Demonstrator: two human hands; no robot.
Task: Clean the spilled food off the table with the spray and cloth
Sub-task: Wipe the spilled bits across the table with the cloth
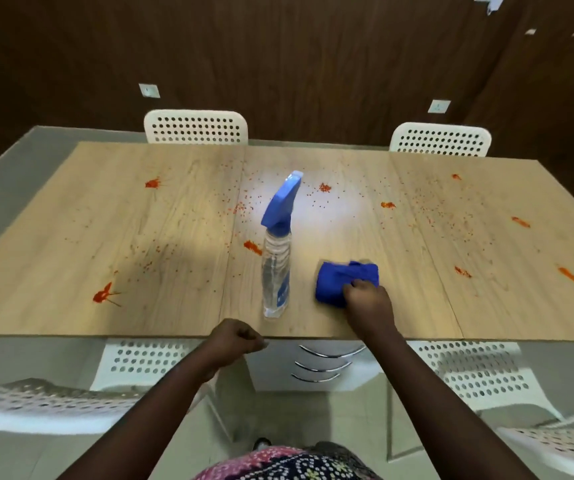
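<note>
Spilled food (252, 247) is seen as red-orange smears and fine specks scattered over the light wooden table (140, 237), with larger blotches at the far left, the near left, the middle and along the right side. A clear spray bottle (276, 271) with a blue trigger head is stood upright near the middle of the near edge, one smear lying just beside its left flank. To its right, a bunched blue cloth (344, 280) is laid on the table and is gripped at its near right corner by the right hand (368, 303), whose fingers are curled into the fabric. The left hand (233, 342) is held as a closed fist with nothing in it, at the near table edge, just short of the bottle's base and apart from it. White perforated chairs (195, 128) are placed along the far side, and more are seen at the near side. A drawer unit (320, 365) with curved metal handles is visible beneath the table.
</note>
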